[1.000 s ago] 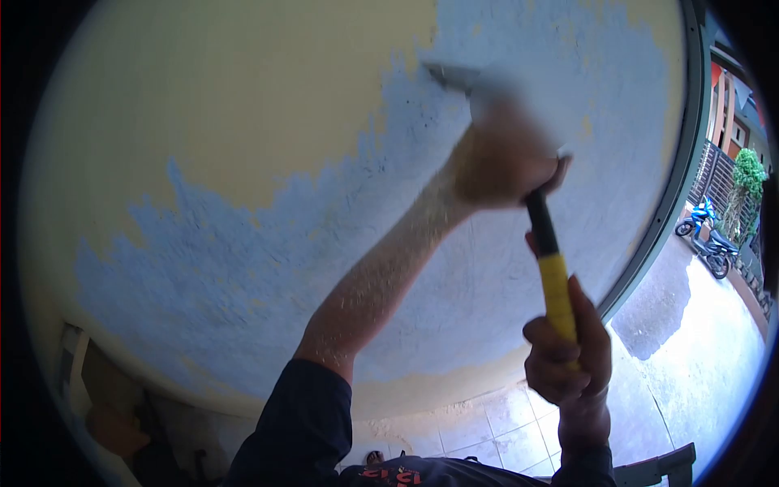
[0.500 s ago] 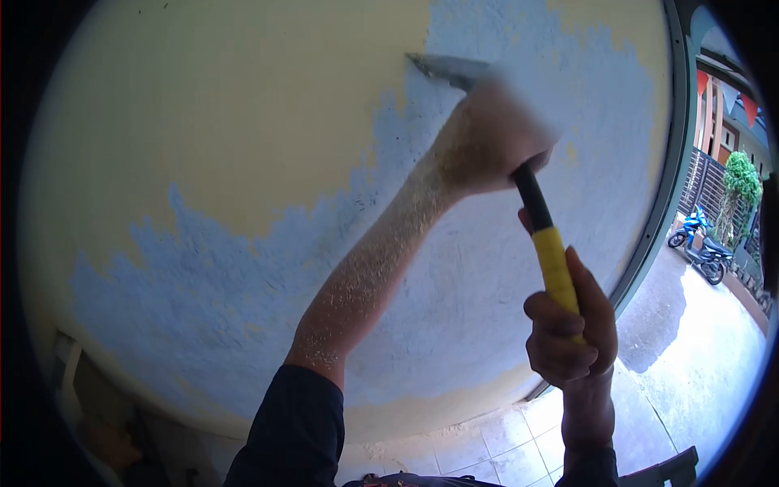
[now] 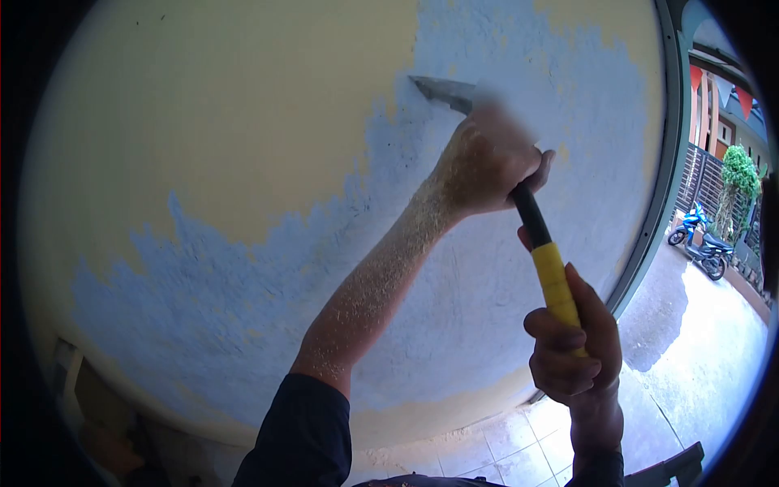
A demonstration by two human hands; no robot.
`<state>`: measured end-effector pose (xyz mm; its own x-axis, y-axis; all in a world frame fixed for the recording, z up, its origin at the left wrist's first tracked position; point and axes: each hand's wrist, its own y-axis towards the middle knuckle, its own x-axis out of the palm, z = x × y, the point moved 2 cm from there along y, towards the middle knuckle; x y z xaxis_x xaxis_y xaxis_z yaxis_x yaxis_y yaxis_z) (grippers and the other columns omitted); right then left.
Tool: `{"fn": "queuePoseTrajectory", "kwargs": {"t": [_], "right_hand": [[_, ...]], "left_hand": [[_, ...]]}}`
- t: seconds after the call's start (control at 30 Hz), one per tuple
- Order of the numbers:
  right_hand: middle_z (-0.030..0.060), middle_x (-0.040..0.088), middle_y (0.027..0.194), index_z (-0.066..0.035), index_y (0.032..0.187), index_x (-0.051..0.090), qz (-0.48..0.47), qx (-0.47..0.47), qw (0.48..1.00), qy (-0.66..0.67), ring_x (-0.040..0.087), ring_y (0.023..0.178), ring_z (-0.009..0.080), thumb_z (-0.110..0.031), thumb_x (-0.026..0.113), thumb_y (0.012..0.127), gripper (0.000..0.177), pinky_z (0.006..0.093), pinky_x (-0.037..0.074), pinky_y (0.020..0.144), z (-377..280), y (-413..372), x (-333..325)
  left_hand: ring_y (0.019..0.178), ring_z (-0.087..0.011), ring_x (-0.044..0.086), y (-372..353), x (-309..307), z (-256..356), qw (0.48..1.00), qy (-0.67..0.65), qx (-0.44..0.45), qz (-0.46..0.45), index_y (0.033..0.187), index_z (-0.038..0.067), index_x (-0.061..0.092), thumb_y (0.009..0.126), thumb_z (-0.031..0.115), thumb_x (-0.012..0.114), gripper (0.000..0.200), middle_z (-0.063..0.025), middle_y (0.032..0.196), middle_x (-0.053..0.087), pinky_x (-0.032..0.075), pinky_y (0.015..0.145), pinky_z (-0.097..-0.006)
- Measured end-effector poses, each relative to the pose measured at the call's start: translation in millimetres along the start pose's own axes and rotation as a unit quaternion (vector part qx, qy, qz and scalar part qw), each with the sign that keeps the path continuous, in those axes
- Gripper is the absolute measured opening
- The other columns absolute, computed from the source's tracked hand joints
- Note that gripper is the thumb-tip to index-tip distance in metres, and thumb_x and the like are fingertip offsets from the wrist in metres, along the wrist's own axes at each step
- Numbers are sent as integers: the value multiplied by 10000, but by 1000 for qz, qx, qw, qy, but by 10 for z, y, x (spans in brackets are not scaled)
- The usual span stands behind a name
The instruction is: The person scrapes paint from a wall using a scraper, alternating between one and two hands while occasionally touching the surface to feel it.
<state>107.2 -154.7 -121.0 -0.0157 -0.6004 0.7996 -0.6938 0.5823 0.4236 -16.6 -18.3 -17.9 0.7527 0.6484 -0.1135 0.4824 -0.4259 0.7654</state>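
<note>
A long-handled scraper point(image 3: 553, 276) slants across the wall, its handle black above and yellow below. My left hand point(image 3: 495, 158) is closed around the upper handle near the head, part of it blurred. Lower down, my right hand point(image 3: 572, 345) wraps the yellow grip. The scraper's blade point(image 3: 441, 92) lies at the wall, where cream paint point(image 3: 243, 114) meets a bare bluish-grey patch point(image 3: 487, 284). Pale flakes cling to my left forearm point(image 3: 365, 292).
A dark door frame point(image 3: 664, 162) edges the wall at right. Outside, a blue motorbike point(image 3: 702, 242) stands by a fence and a green bush point(image 3: 740, 183). Pale floor tiles point(image 3: 515, 442) carry debris along the wall's foot. Wooden furniture point(image 3: 73, 377) shows dimly at lower left.
The scraper's blade has moved down a little along the paint's edge, and both hands have come down slightly with it. Their hold is unchanged.
</note>
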Motion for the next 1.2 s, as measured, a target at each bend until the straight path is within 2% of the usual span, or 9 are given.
{"fn": "queuePoseTrajectory", "kwargs": {"t": [0.17,0.37,0.43,0.63,0.8,0.9,0.93,1.1,1.2], "right_hand": [[15,487,664,-316,1471,9,-28,5,997,-65,467,380,43,-401,156,1025,477,174,441,296,-233,181,214],[13,480,663,-341,1475,9,-23,4,1000,-9,449,382,48,-416,148,1022,479,165,412,294,-63,8,-22],[-3,400,615,-329,1463,119,-28,21,999,2,392,336,56,-394,194,1030,444,171,344,255,-255,154,119],[13,460,596,-334,1474,71,21,9,1000,2,401,342,47,-475,132,1012,486,167,374,289,-146,49,13],[-9,430,526,-201,1421,197,-7,7,999,-35,393,342,34,-515,118,999,532,160,371,282,-376,289,299],[31,445,661,-258,1447,164,-4,0,1000,-8,427,354,61,-394,185,1030,439,139,307,249,-168,109,249],[27,446,673,-293,1441,171,-22,9,1000,-11,428,361,67,-382,188,1031,420,155,335,260,-167,105,179],[19,437,664,-272,1439,181,-32,18,999,-22,428,361,70,-376,197,1031,422,186,375,265,-357,266,435],[28,502,685,-284,1480,18,-15,-6,998,-54,445,378,47,-401,151,1023,490,173,402,280,-220,132,355]], "left_hand": [[435,-136,410,246,-2,-227,1000,17,10,20,484,172,434,825,147,632,395,11,450,443,360,569,-302],[412,-129,407,31,74,-49,1000,-5,4,22,478,178,423,817,125,629,401,11,442,449,360,562,-298],[417,-134,426,258,25,-267,999,29,29,20,478,172,429,800,105,633,387,4,451,462,365,563,-299],[436,-161,443,94,78,-99,999,-5,-15,37,475,149,426,789,139,664,394,1,455,455,376,569,-311],[413,-127,428,451,47,-465,998,25,25,51,484,186,443,850,206,619,407,21,437,475,402,626,-319],[417,-127,438,210,77,-204,1000,13,-18,8,484,186,441,861,202,610,414,17,440,488,406,643,-318],[413,-126,431,182,119,-205,998,0,2,61,488,189,450,865,199,605,408,18,432,480,401,637,-319],[410,-127,426,520,52,-448,997,33,21,67,482,180,467,861,193,606,403,13,432,487,395,632,-318],[414,-121,439,331,89,-254,998,9,-11,57,483,180,473,861,194,605,401,12,438,497,398,644,-323]]}}
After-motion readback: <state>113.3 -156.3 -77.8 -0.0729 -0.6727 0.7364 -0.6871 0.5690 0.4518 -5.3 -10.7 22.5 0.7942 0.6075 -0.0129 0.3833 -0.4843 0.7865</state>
